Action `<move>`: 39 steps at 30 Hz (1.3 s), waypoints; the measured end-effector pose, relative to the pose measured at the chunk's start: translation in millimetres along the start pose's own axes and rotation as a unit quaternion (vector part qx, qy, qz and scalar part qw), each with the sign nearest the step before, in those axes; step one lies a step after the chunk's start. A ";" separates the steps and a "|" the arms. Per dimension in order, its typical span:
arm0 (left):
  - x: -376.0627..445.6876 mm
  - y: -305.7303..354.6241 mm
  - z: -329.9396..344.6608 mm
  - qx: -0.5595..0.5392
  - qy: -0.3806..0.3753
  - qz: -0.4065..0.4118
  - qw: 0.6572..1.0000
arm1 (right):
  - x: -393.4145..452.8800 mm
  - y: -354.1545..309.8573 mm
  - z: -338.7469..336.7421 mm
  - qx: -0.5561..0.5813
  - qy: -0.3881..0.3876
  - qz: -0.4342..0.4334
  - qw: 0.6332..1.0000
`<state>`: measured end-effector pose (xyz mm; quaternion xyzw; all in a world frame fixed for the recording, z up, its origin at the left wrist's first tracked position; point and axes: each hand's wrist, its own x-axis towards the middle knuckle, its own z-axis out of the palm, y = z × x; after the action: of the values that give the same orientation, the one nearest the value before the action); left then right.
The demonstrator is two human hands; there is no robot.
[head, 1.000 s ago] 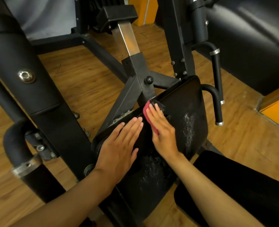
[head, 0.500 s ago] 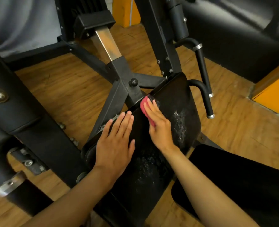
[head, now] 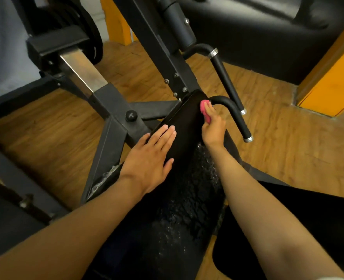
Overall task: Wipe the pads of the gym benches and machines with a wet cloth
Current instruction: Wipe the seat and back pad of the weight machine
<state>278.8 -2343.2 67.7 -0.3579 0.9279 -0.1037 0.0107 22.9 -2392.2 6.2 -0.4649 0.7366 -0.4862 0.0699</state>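
Pressing the pink cloth under my right hand, fingers curled around it, I am working the far right edge of the black pad, beside the curved handle. Soft, light and soggy, it probably bunches easily. My left hand is lying flat, fingers straight, on the slick, droplet-beaded vinyl.

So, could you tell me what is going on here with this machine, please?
A person is wiping the black pad of a gym machine. The right hand holds a pink cloth against the pad's far right corner, next to a curved black handle. The left hand lies flat with straight fingers on the pad's left side. Water droplets cover the nearer part of the pad, so that part looks freshly wiped.
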 end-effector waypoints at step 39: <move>-1.1 4.3 1.4 0.023 0.005 -0.016 1.000 | -60.9 141.8 -38.7 -0.038 0.066 0.270 0.960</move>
<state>276.9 -2339.6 65.4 -0.3717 0.9195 -0.1270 0.0131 -52.1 -2307.7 -105.9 -0.2179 0.8558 -0.4501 0.1323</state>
